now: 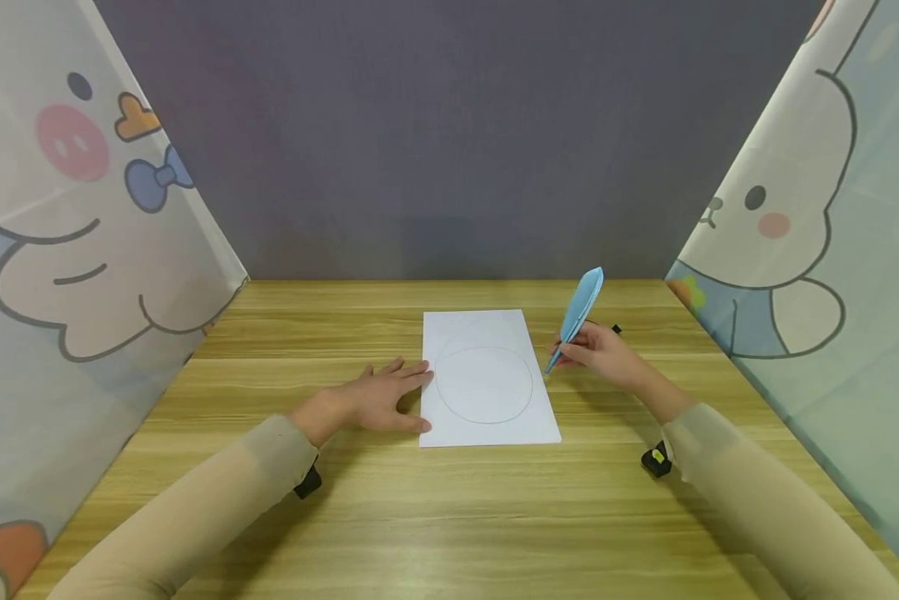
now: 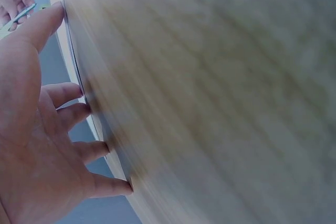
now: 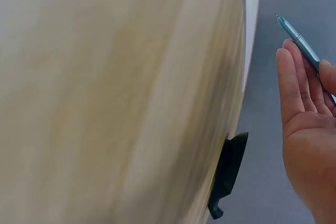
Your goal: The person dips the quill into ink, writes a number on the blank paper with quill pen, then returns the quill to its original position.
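A white sheet of paper (image 1: 486, 329) lies on the wooden table with a large thin oval outline drawn on it. My left hand (image 1: 380, 398) rests at the paper's left edge, fingers spread, with fingertips and thumb touching the sheet; in the left wrist view the hand (image 2: 42, 140) has its fingertips down along the edge. Right of the paper, my right hand (image 1: 599, 354) pinches a light blue feather-shaped pen (image 1: 580, 304), tilted with its tip down and left. In the right wrist view the pen (image 3: 299, 40) lies between thumb and fingers, its tip off the table.
The wooden table (image 1: 359, 517) spreads around the paper. A black object (image 3: 228, 174) stands on it in the right wrist view. A dark grey panel (image 1: 456, 150) closes the back, and cartoon-printed curtains (image 1: 119, 275) hang at both sides.
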### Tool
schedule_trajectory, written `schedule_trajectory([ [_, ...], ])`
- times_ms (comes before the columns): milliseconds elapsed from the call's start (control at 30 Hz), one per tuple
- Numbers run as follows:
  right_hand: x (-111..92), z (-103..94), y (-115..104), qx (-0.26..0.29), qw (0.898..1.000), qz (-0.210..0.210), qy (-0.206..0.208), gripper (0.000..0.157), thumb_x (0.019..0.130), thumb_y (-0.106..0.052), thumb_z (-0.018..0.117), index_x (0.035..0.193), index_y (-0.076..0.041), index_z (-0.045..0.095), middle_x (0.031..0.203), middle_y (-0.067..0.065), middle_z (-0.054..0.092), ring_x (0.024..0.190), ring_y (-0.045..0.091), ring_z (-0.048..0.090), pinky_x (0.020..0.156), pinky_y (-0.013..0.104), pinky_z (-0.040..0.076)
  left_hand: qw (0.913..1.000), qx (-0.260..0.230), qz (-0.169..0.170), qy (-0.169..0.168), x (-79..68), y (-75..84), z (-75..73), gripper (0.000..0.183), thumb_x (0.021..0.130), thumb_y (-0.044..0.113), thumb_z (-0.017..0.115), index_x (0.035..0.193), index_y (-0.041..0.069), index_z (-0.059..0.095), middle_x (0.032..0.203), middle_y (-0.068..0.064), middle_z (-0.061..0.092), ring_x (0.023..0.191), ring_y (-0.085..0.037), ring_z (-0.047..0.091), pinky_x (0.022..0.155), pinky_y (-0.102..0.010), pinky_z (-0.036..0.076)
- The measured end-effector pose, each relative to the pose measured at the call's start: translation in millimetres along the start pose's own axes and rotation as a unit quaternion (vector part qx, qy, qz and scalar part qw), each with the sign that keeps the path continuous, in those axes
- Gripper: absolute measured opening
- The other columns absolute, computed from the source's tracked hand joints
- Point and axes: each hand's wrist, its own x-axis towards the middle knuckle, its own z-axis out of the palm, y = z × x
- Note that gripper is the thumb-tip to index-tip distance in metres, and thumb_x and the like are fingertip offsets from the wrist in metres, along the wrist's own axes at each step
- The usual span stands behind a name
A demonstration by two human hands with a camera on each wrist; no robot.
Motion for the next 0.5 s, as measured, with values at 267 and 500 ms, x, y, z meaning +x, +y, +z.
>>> schedule_trajectory([
  [267, -11.0, -7.2, 5.9, -0.002, 1.000, -0.019, -0.003, 0.034, 0.114, 0.000, 0.053, 0.134, 0.027, 0.050, 0.121, 0.033, 0.073, 0.102, 0.016, 0.080, 0.093, 0.040, 0.067, 1.0000, 0.002, 0.000, 0.001, 1.3, 0.6, -0.4, 0.099, 0.101, 0.071, 0.065, 0.177, 0.023, 0.024, 0.187, 0.003, 0.011, 0.173, -0.042, 0.003, 0.130, -0.082, 0.002],
  [500, -15.0, -12.2, 4.3, 0.003, 1.000, -0.008, 0.000, 0.038, 0.114, -0.003, 0.055, 0.137, 0.026, 0.049, 0.119, 0.018, 0.077, 0.102, 0.014, 0.079, 0.094, 0.040, 0.067, 1.0000, -0.005, 0.000, 0.003, 0.7, 1.3, 0.2, 0.099, 0.101, 0.070, 0.065, 0.177, 0.022, 0.024, 0.187, 0.002, 0.011, 0.173, -0.043, 0.002, 0.129, -0.082, 0.002],
])
